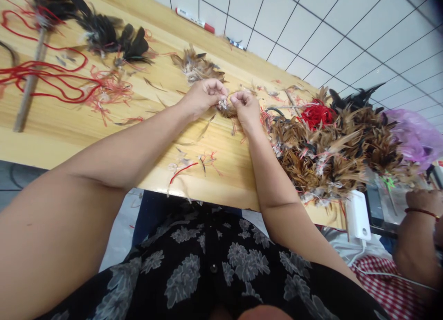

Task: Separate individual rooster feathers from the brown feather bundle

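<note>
Both my hands meet over the wooden table (69,135). My left hand (202,96) is closed, its fingers curled round the end of a small bundle of brown feathers (225,109). Facing it, my right hand (246,107) pinches the same bundle from the other side. The bundle sits between the fingertips, mostly hidden by them. A big heap of brown and black feather bundles (332,149) lies just right of my right hand.
Red string (51,78) loops over the left of the table beside a stick (29,82) and black feathers (114,38). A loose brown feather tuft (197,66) lies behind my hands. A red marker (194,20) lies at the far edge. Another person's arm (420,228) is at right.
</note>
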{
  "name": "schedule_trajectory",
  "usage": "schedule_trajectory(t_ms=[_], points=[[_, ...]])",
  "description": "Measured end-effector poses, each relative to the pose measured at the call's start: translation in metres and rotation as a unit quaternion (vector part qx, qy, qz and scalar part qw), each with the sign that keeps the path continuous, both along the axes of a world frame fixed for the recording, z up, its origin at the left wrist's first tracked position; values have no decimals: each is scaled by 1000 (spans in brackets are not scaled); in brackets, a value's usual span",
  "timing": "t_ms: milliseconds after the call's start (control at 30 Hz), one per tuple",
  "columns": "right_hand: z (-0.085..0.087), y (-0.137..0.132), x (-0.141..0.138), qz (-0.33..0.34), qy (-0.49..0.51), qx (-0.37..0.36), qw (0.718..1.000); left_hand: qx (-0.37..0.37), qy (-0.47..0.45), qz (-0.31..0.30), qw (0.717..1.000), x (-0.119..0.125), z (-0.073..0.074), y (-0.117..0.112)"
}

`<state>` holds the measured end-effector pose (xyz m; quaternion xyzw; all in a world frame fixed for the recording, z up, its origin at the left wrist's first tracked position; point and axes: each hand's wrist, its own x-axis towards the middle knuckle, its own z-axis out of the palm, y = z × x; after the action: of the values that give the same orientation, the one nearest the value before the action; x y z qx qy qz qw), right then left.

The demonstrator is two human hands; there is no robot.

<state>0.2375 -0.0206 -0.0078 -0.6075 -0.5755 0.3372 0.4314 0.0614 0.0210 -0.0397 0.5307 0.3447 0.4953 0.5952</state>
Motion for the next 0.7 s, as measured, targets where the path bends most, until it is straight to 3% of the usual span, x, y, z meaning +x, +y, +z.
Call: schedule_trajectory(t_ms=[133,433,700], points=[[1,-1,-2,23,13,-8,1000,0,-10,2,1000,0,-1,2],[-40,29,14,101,-6,41,994,40,10,16,999,-2,-17,14],[-43,33,14,85,-97,45,991,43,38,2,998,3,-8,3]])
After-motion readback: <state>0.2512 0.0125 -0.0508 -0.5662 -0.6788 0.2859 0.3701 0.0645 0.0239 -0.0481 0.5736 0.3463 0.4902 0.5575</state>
